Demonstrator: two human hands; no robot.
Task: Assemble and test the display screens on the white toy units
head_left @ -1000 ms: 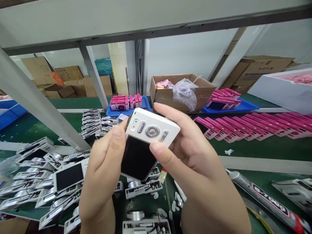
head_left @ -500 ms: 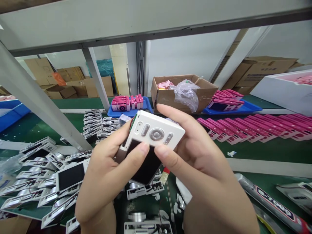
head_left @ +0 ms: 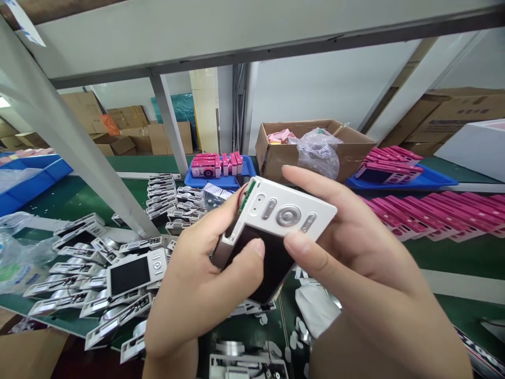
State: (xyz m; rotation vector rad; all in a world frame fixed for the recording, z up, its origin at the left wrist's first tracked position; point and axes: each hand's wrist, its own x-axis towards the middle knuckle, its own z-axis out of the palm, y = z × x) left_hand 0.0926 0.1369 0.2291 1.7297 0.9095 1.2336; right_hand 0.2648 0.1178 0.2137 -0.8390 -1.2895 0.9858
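A white digital camera (head_left: 290, 202) is held tilted between both hands, its screen and buttons facing me. My left hand (head_left: 209, 273) grips the left side, thumb lying on the dark screen. Around the right edge, my right hand (head_left: 355, 252) has its thumb at the screen's border below the round button and its index finger along the top edge. A green circuit board edge (head_left: 246, 196) and a reddish wire show at the camera's open left side. Below the hands, another open camera body (head_left: 248, 366) lies on the green bench. The undersides of my fingers are hidden.
Many partly open white cameras (head_left: 134, 276) are piled at left, more stacked behind. Pink cameras (head_left: 445, 213) stand in a row at right; others sit on blue trays (head_left: 248, 167). A cardboard box (head_left: 276, 158) stands behind. A slanting metal post (head_left: 90, 137) crosses the left side.
The view has shifted left, so the hands and camera appear farther right in the picture. Both hands keep their hold; the left thumb is more bent on the screen.
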